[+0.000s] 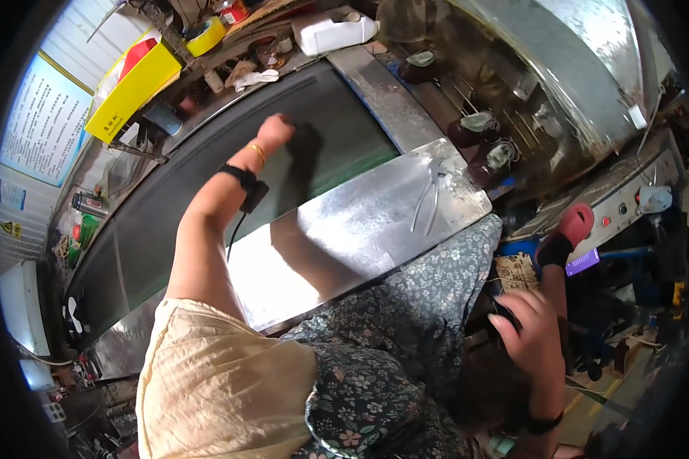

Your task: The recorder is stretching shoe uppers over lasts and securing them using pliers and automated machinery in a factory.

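My left hand [275, 132] is closed above the dark green belt [337, 115], its shadow falling to the right; what its fingers hold, if anything, is hidden. A gold bangle [257, 153] and a black strap [240, 177] circle that wrist. Low on the right, beside my floral apron [406, 306], my right hand [530, 329] curls its thumb and fingers around a small dark object [507, 312] whose kind I cannot tell. Between me and the belt lies a shiny metal plate [337, 237]. Slim metal pliers [427, 203] rest on its right part.
A yellow box [134, 92] and a white container [333, 32] stand beyond the belt. Several dark jars [471, 128] line up at the right, near a glassy panel [582, 46]. A foot in a pink clog [576, 224] rests by a control panel with a red button [606, 222].
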Tool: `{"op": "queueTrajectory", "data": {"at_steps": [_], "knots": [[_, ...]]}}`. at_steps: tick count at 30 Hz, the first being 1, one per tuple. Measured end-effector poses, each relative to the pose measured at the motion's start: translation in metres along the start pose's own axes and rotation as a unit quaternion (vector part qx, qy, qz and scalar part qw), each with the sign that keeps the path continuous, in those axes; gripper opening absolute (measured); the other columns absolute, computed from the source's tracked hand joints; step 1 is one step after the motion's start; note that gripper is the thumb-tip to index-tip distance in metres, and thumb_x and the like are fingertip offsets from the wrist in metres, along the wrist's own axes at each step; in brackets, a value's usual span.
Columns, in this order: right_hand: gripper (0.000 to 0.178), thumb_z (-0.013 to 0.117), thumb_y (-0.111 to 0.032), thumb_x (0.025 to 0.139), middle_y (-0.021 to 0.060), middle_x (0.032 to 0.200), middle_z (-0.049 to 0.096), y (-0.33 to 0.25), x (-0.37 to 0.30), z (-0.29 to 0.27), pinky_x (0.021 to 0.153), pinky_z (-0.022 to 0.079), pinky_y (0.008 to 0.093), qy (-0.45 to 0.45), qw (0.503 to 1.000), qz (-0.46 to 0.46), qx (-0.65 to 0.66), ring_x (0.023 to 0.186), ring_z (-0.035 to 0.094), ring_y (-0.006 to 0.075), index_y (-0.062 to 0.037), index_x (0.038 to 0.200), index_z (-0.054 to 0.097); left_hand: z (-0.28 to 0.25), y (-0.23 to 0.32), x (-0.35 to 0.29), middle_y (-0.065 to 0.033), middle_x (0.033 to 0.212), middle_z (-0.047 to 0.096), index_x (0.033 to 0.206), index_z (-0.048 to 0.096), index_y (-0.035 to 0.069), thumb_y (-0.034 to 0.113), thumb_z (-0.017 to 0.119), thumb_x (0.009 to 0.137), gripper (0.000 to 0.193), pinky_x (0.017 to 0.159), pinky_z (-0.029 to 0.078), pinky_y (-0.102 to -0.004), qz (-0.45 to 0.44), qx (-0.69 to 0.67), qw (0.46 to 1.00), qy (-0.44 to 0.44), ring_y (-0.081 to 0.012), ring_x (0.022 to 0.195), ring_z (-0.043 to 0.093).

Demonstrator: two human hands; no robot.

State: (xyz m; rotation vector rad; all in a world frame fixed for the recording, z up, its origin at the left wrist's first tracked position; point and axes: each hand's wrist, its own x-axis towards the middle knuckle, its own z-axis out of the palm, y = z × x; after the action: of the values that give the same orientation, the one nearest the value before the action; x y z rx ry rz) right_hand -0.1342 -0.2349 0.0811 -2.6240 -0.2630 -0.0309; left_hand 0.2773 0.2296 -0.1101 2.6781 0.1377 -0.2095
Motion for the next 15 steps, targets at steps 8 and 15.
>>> {"op": "queueTrajectory", "data": {"at_steps": [8, 15], "knots": [[0.067, 0.055, -0.048, 0.092, 0.0175, 0.157, 0.022, -0.028, 0.258, 0.227, 0.119, 0.014, 0.0482, -0.115, 0.97, -0.199, -0.08, 0.145, 0.019, 0.036, -0.0158, 0.147, 0.036, -0.025, -0.035, 0.096, -0.0195, 0.156, 0.023, 0.142, 0.044, 0.008, 0.024, 0.057, 0.082, 0.063, 0.115, 0.03, -0.0424, -0.08, 0.133, 0.987, 0.045, -0.0397, 0.141, 0.029], [0.068, 0.058, -0.054, 0.084, 0.0141, 0.154, 0.029, -0.012, 0.271, 0.297, 0.118, 0.014, 0.0536, -0.031, 0.979, -0.203, 0.014, 0.143, 0.023, 0.0367, -0.0151, 0.139, 0.05, -0.038, -0.061, 0.18, -0.0209, 0.157, 0.021, 0.14, 0.049, 0.016, 0.026, 0.059, 0.078, 0.064, 0.113, 0.032, -0.0465, -0.075, 0.314, 0.946, -0.019, -0.0442, 0.141, 0.026]]}}
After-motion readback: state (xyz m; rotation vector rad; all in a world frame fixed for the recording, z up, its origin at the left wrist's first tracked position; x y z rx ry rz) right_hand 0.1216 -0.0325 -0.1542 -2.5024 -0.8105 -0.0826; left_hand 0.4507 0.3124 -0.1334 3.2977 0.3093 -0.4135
